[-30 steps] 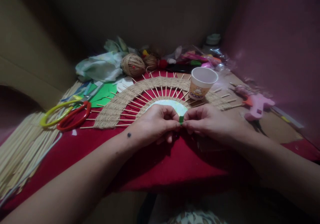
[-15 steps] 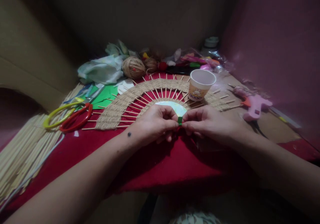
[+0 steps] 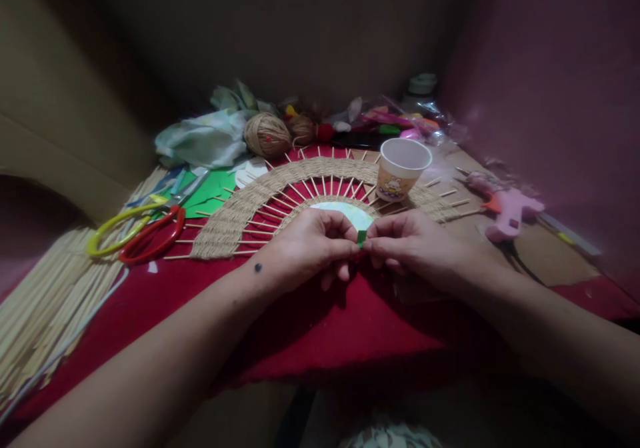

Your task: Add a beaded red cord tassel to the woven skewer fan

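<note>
Between my fingertips is a small piece of green paper, pinched from both sides. My left hand grips its left edge with thumb and forefinger. From the right, my right hand holds it the same way, the two hands almost touching. Just behind them lies a half-round woven fan of twine and thin sticks, with a pale blue-green centre partly hidden by my hands. A paper cup with a rabbit print stands upright on the fan's right part.
Scissors with yellow and red handles lie left on green sheets. Many thin sticks are heaped far left. A pink glue gun rests right on cardboard. Twine balls and plastic bags line the back of the red cloth.
The green paper has turned slightly between my fingertips and its upper end shows a little higher. Both hands have shifted only a little; everything else stays in place.
</note>
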`<action>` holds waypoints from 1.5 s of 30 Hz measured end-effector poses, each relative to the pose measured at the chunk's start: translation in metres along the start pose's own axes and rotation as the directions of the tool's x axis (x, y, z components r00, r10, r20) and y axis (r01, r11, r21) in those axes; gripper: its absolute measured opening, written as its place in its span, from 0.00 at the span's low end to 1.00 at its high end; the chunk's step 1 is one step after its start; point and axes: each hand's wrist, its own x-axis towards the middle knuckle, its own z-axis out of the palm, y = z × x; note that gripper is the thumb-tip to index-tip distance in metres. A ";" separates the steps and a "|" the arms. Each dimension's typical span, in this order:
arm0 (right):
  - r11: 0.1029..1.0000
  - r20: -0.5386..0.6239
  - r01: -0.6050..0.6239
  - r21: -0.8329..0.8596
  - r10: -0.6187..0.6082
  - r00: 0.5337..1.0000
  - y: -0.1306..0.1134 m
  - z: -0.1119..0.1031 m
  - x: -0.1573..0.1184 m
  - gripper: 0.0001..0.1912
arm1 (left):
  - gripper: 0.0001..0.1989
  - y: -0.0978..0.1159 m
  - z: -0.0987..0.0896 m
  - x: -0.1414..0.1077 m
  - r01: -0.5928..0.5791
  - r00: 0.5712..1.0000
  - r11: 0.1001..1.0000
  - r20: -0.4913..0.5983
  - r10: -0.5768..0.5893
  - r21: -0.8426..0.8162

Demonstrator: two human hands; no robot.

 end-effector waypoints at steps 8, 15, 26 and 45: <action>1.000 0.003 -0.008 0.009 0.008 1.000 -0.001 0.000 -0.001 0.07 | 0.01 -0.001 -0.001 0.000 0.011 1.000 0.999 0.015 -0.011 -0.046; 1.000 -0.012 0.001 -0.020 -0.002 1.000 -0.001 0.001 -0.001 0.08 | 0.02 -0.001 0.001 -0.001 0.022 1.000 0.998 0.001 -0.022 -0.061; 0.975 0.128 -0.070 0.210 0.044 0.991 0.003 -0.003 0.002 0.11 | 0.04 0.000 0.003 -0.002 -0.069 0.994 0.984 -0.070 0.081 0.164; 0.932 0.030 -0.103 0.346 0.099 0.995 0.002 0.001 0.002 0.07 | 0.03 0.004 0.005 -0.004 -0.054 0.993 0.987 -0.097 0.070 0.152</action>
